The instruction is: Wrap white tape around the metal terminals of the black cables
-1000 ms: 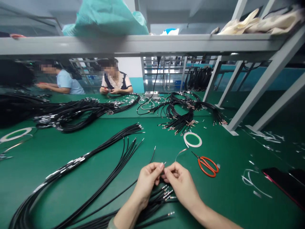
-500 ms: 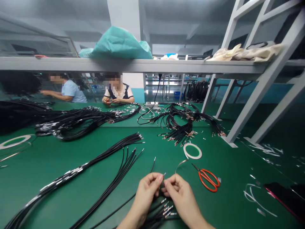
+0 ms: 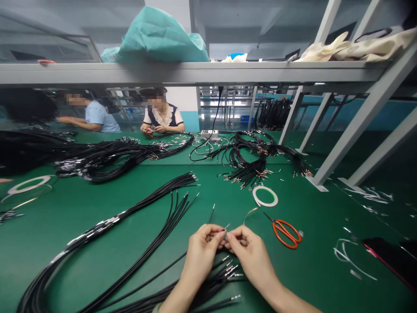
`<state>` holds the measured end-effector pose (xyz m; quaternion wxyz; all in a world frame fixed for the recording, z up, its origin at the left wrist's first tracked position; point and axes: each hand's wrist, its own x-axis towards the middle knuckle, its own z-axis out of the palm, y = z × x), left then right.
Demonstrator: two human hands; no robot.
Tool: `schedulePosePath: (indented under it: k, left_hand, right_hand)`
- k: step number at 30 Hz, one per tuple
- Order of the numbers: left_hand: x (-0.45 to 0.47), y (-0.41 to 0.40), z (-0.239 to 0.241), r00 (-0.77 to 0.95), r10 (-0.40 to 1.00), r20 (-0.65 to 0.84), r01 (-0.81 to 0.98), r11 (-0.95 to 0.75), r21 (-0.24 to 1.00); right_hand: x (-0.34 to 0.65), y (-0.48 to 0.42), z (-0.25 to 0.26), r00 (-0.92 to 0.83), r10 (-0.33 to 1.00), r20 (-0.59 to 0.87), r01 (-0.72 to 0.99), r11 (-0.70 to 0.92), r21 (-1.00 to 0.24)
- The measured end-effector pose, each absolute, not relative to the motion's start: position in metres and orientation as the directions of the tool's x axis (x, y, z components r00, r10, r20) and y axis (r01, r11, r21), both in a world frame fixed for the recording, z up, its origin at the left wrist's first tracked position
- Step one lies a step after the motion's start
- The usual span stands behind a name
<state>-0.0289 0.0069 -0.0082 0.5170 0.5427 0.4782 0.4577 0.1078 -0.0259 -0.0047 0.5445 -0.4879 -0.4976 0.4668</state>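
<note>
My left hand (image 3: 202, 248) and my right hand (image 3: 249, 252) meet above the green table, fingertips pinched together on the metal-tipped end of a thin black cable (image 3: 225, 229). Under my wrists lies a bundle of black cables with metal terminals (image 3: 224, 271). More loose black cables (image 3: 169, 217) fan out to the left of my hands.
Orange-handled scissors (image 3: 285, 232) and a roll of thin tape (image 3: 265, 195) lie right of my hands. Piles of black cables (image 3: 250, 167) cover the far table. A dark phone (image 3: 391, 258) sits at the right edge. Two other people work across the table under a grey shelf (image 3: 195, 71).
My hands keep the same pinch on the cable end; only the camera tilted up and back down.
</note>
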Motion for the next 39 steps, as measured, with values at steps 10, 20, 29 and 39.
schedulePosePath:
  k: [10,20,29,39]
  left_hand:
    - [-0.0267,0.0056,-0.0049,0.139,0.986,-0.090,-0.022,0.094,0.995]
    - [-0.0263,0.0072,-0.0040,0.177,0.975,-0.131,-0.063,0.144,0.988]
    - [-0.0281,0.0076,-0.0033,0.258,0.948,-0.187,-0.128,0.225,0.966]
    - [-0.0330,0.0074,-0.0038,0.358,0.907,-0.221,-0.176,0.298,0.938]
  right_hand:
    - [0.1093,-0.0274,0.0019,0.073,0.991,0.115,0.042,0.112,-0.993]
    - [0.1126,-0.0257,0.0029,0.081,0.986,0.144,0.172,0.129,-0.977]
    - [0.1129,-0.0262,0.0013,0.077,0.984,0.158,0.178,0.142,-0.974]
    - [0.1125,-0.0248,0.0031,0.032,0.990,0.137,0.094,0.133,-0.987]
